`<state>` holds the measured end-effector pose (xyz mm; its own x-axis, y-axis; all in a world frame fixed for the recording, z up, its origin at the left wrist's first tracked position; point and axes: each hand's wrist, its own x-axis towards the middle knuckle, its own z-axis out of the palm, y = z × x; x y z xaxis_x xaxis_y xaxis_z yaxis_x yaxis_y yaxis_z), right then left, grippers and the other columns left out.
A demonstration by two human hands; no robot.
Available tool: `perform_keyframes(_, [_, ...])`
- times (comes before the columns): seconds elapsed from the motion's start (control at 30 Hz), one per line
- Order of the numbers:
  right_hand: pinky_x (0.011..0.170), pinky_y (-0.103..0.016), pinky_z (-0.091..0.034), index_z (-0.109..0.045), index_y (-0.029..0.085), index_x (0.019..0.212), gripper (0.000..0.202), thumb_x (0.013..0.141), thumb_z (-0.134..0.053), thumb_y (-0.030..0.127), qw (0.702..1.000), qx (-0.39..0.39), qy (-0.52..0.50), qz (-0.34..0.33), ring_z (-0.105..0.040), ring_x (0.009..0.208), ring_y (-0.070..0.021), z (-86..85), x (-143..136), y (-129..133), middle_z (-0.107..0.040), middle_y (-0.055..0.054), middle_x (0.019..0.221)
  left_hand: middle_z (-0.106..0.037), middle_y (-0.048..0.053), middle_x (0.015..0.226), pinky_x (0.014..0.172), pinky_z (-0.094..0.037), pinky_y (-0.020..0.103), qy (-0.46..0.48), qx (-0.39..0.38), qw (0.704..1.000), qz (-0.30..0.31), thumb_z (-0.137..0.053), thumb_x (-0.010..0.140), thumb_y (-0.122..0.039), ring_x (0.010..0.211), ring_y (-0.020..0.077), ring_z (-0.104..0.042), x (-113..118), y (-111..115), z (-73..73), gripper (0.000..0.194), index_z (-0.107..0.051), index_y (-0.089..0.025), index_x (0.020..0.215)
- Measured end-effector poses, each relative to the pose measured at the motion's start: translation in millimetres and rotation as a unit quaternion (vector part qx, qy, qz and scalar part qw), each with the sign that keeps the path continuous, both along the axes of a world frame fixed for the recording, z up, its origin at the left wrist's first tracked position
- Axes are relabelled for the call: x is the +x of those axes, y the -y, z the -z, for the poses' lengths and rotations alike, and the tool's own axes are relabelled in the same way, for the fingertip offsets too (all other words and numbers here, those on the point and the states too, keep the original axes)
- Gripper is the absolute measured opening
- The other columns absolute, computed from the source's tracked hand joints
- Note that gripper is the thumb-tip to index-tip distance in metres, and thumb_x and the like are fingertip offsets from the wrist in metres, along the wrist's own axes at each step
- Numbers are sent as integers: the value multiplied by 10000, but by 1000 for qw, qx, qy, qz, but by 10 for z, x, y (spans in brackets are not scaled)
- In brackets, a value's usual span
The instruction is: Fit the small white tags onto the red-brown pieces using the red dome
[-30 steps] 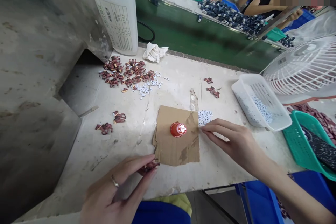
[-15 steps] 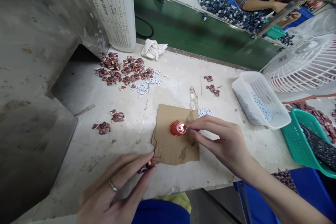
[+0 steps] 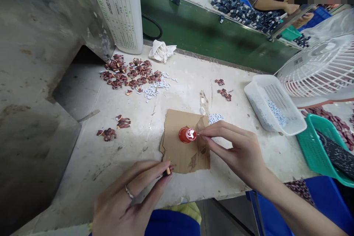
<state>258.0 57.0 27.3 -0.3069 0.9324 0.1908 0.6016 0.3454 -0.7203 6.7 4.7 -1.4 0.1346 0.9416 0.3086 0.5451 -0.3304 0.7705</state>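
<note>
Figurine [image 3: 168,170], small and reddish brown, is pinched in the left hand [image 3: 124,195] at the near left corner of some torn cardboard [image 3: 179,158]. A pale, stained table [image 3: 138,132] fills the middle, with a grey metal housing [image 3: 27,118] along its left and a green panel [image 3: 193,31] across the back. At the far right stands a white fan [image 3: 323,66]; at the back left, a tall bottle [image 3: 118,14] with a printed label. Near the fan, a white basket [image 3: 257,107] holds pale bits [image 3: 276,112], and a green basket [image 3: 309,155] holds something dark and speckled. The left hand, wearing a ring, grips with thumb and finger, partly hiding what it holds. The right hand [image 3: 238,143] has its fingertips drawn narrowly together just beside a red cup [image 3: 183,135] on the cardboard; I cannot tell whether they hold a piece. A crumpled cloth [image 3: 162,51] lies near the bottle. More figurines [image 3: 132,72] are heaped in front of the bottle. Smallest, other pale bits lie beside that heap and in a patch at the cardboard's right edge.
</note>
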Motion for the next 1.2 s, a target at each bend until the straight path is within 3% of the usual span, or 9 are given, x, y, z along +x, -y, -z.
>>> perform_keyframes(0.13, [800,-274,-605,-755,224,1040,247,904,-697,26,995,-27,-94,12,-730,913,-143,-86,-116,144,-774,-15,976,-737,-120,1044,953,-495,7,33,5,999,26,-684,923,-162,884,-23,-707,53,-30,-49,224,-680,-266,1122])
perform_keyframes(0.3, [810,-288,-637,-759,210,1077,278,893,-697,11,979,-93,-182,-27,-740,956,-165,-123,-265,348,-778,-43,1016,-731,-113,1045,961,-496,16,41,-13,998,54,-689,905,-123,909,-20,-699,93,-38,-116,252,-659,-259,1115])
perform_keyframes(0.5, [870,-296,-637,-752,207,1112,300,893,-702,7,972,-114,-201,-38,-740,985,-169,-78,-315,374,-772,-48,1040,-722,-90,1051,973,-505,38,42,-6,997,57,-676,889,-55,949,-9,-694,101,-4,-100,291,-661,-245,1109])
perform_keyframes(0.73, [834,-265,-630,-744,199,1137,276,921,-691,36,973,-121,-188,-60,-740,966,-155,-65,-315,352,-764,-54,1051,-719,-82,1054,972,-501,42,25,4,998,61,-690,884,-54,958,-12,-686,112,-1,-105,309,-656,-236,1131])
perform_keyframes(0.93, [782,-238,-667,-732,182,1167,276,951,-628,45,993,-25,-110,-38,-769,936,-165,-72,-357,420,-775,-84,1054,-718,-64,1013,946,-508,59,5,15,999,40,-671,887,-33,945,-1,-679,140,28,-121,309,-676,-228,1126])
perform_keyframes(1.07, [908,-287,-671,-678,129,1319,363,995,-525,68,991,84,-6,-107,-755,1104,-220,-46,-275,476,-776,-133,1145,-721,-92,1002,898,-517,13,33,-16,998,57,-689,885,-83,867,-6,-702,145,2,-108,271,-668,-251,1097])
perform_keyframes(1.2, [906,-365,-689,-629,199,1422,443,1000,-509,140,984,131,24,-115,-753,1125,-273,22,-183,527,-780,-108,1183,-725,-95,984,834,-558,41,66,-38,995,60,-707,880,-111,845,16,-715,164,-4,-90,248,-674,-268,1069])
